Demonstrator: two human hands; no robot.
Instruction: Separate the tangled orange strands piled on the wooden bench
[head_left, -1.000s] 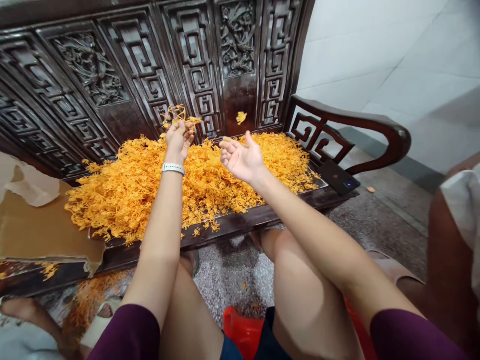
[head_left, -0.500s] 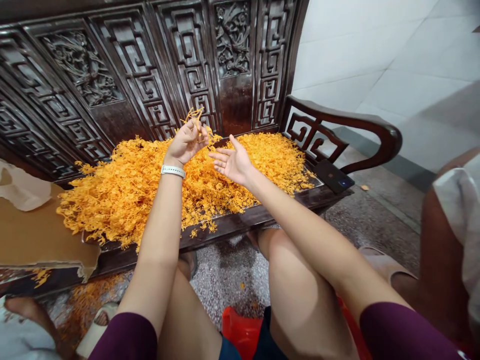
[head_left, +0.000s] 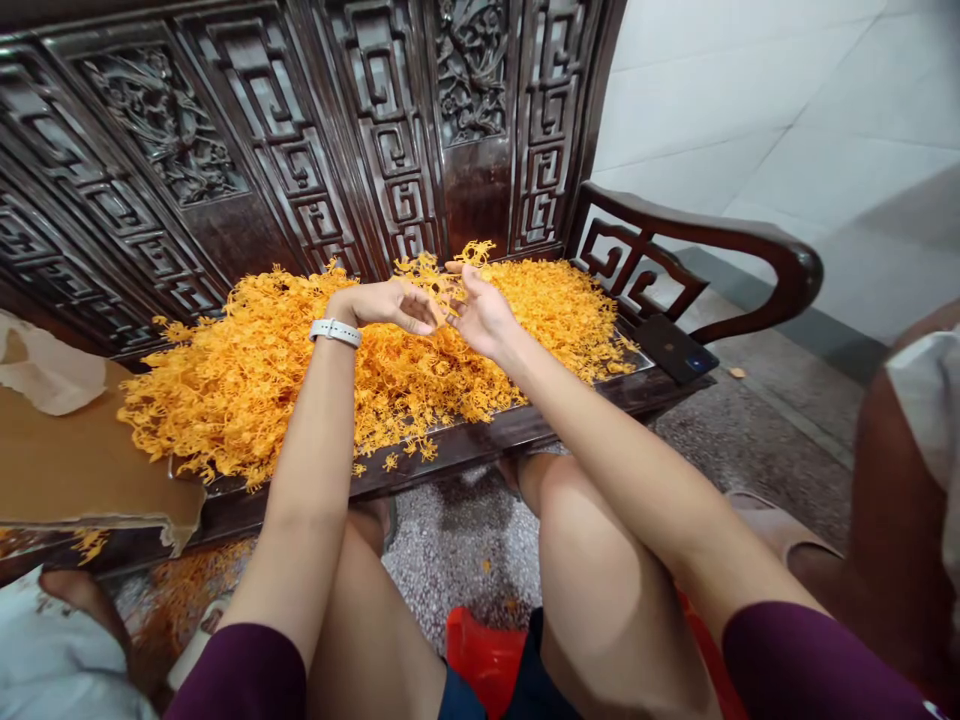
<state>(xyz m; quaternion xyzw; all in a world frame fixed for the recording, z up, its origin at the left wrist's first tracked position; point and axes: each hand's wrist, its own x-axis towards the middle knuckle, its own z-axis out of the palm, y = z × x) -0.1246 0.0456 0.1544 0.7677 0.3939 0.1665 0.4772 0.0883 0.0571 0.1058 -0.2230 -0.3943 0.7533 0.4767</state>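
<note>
The left hand (head_left: 379, 303) curls its fingers and thumb about a spindly orange cluster (head_left: 421, 268), which seems caught at the fingertips and pokes out beyond them, likely because a light pinch suits something so thin. Facing it, just to the right, the right hand (head_left: 484, 315) is raised with its palm turned inward and its fingers at the cluster's edge; whether they close on any of it I cannot tell. Another orange piece (head_left: 474, 250) shows just above those fingers, its support unclear. Both hands meet over the heap of orange pieces (head_left: 247, 370), perhaps so that anything dropped lands among the rest. The heap spreads below and to both sides of the grip, along the seat of a dark wooden bench (head_left: 525, 430), whose carved back rises behind. Well to the right of the grip, a phone (head_left: 675, 350) lies by the armrest (head_left: 750, 255), apart from the heap, presumably to stay out of the way. Well to the left, cardboard (head_left: 67, 455) sits beside the heap, perhaps bounding it on that side
</note>
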